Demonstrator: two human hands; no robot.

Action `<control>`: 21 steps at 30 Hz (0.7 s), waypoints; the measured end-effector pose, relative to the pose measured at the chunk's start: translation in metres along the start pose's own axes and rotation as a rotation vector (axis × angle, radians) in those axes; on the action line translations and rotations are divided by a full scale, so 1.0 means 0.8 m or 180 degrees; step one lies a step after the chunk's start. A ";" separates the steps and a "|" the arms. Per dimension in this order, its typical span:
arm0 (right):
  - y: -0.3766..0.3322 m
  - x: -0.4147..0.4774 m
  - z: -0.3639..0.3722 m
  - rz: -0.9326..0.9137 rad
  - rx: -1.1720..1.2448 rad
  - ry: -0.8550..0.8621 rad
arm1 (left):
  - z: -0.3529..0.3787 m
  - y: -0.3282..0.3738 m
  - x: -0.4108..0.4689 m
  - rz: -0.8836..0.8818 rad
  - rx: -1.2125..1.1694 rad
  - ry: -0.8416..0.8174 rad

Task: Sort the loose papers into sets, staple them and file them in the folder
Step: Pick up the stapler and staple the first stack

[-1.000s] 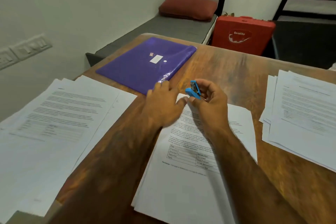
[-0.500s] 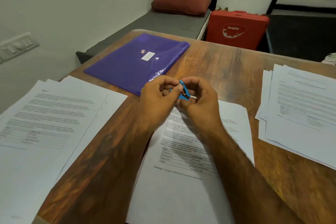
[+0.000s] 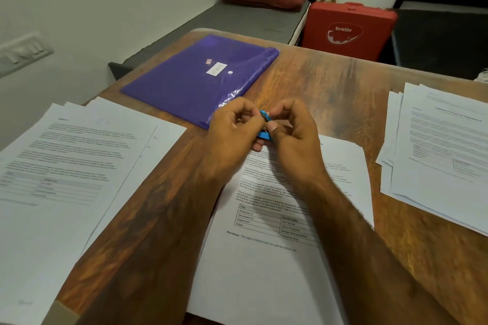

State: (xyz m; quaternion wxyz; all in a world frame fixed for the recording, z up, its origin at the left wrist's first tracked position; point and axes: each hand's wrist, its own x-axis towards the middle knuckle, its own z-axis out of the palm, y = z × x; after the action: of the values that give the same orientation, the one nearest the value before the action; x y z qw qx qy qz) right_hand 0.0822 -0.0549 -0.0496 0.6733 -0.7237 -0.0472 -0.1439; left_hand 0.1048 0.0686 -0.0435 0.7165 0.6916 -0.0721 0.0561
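**Item: small blue stapler, held between both hands over the middle papers**

Location. I log the blue stapler in the air just above the far edge of the middle set of papers and just beside the near corner of the purple folder. The left hand curls round it from one side. The right hand pinches it from the other with thumb and forefinger. Neither hand has a finger free. Much of the tool is hidden by the fingers, so I cannot tell whether it is hinged open.

Handling. I judge it light, rigid plastic and metal, small enough to slip from a loose pinch. I would hold it by its blue sides, with fingertips off the mouth.

Papers. Thin, limp sheets that slide over each other. I would square a set first, pin it flat, then staple at a far corner. The left pile and right pile lie well apart on the table, both fanned and not squared.

Folder. Slick, flexible plastic, lying flat with its flap closed. I would lift it by an edge.
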 end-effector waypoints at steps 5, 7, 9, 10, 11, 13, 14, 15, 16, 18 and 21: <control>-0.003 0.003 0.001 0.0041 -0.0025 0.0182 | 0.005 0.003 -0.007 0.0105 0.0207 -0.0073; 0.002 0.010 -0.002 0.0157 0.0150 0.0476 | 0.009 0.001 -0.010 0.0277 0.0517 -0.0157; 0.004 0.016 -0.007 0.0289 0.0208 0.0646 | 0.012 0.000 -0.013 0.0379 0.0680 -0.0330; 0.004 0.016 -0.009 0.0330 0.0202 0.0689 | 0.013 -0.001 -0.012 0.0363 0.0684 -0.0406; 0.003 0.016 -0.009 0.0362 0.0193 0.0731 | 0.012 -0.001 -0.011 0.0319 0.0664 -0.0474; 0.001 0.014 -0.009 0.0421 0.0169 0.0787 | 0.004 -0.002 -0.007 0.0224 0.0615 -0.0676; 0.000 0.014 -0.009 0.0451 0.0172 0.0811 | -0.001 -0.002 -0.006 0.0181 0.0589 -0.0805; 0.000 0.014 -0.008 0.0492 0.0182 0.0837 | -0.005 -0.001 -0.006 0.0133 0.0578 -0.0915; 0.001 0.014 -0.009 0.0535 0.0181 0.0855 | -0.007 0.001 -0.006 0.0108 0.0594 -0.0977; 0.000 0.015 -0.010 0.0608 0.0178 0.0871 | -0.008 0.005 -0.006 0.0137 0.0622 -0.0930; -0.005 0.014 -0.010 0.0706 0.0353 0.0782 | -0.012 0.010 -0.004 0.0185 0.0454 -0.0683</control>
State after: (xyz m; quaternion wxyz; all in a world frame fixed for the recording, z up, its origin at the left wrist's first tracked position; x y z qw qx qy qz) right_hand 0.0909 -0.0642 -0.0423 0.7246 -0.6632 0.1077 -0.1533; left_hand 0.1005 0.0783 -0.0367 0.6518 0.7404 -0.1641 0.0075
